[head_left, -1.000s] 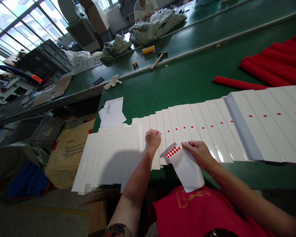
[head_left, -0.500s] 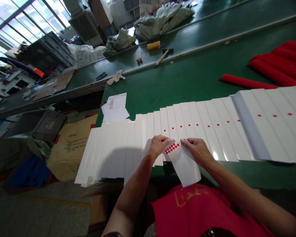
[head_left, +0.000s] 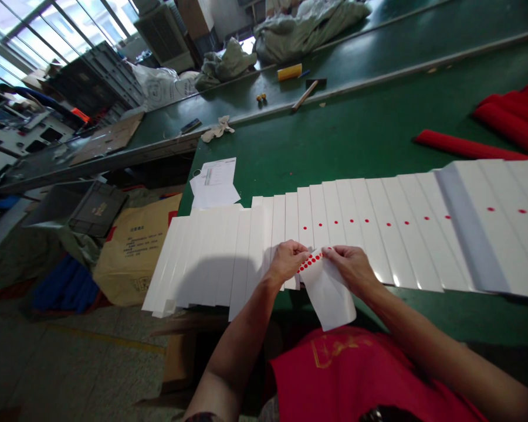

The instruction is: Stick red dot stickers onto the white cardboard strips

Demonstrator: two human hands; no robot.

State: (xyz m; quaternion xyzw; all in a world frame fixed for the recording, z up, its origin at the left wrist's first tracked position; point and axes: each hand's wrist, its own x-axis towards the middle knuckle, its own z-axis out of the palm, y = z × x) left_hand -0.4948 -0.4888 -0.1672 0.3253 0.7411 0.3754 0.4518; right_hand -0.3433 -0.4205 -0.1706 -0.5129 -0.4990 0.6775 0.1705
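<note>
Between my hands is a white sticker sheet (head_left: 332, 299) with rows of red dots along its upper edge; its lower part hangs down curled. My left hand (head_left: 289, 260) is closed at the sheet's upper left corner, fingertips by the dots. The upper right edge is pinched by my right hand (head_left: 349, 266). Beneath lies a long row of overlapping white cards (head_left: 343, 199). From the middle rightward they each bear one red dot (head_left: 336, 222); the cards to the left (head_left: 211, 252) show plain white. Whether a single dot sits between my left fingertips is too small to tell.
Papers (head_left: 215, 181) lie beyond the cards on the green table (head_left: 361, 129). Red rolls (head_left: 466, 145) are at the right. Farther back are a yellow roll (head_left: 289, 72), a wooden-handled tool (head_left: 305, 95) and a rag (head_left: 219, 129). A printed sack (head_left: 136, 252) stands left, below the table.
The view has shifted slightly, so the table and cards appear farther right. Both hands keep their hold on the sticker sheet, the left fingers a little closer to the dots.
</note>
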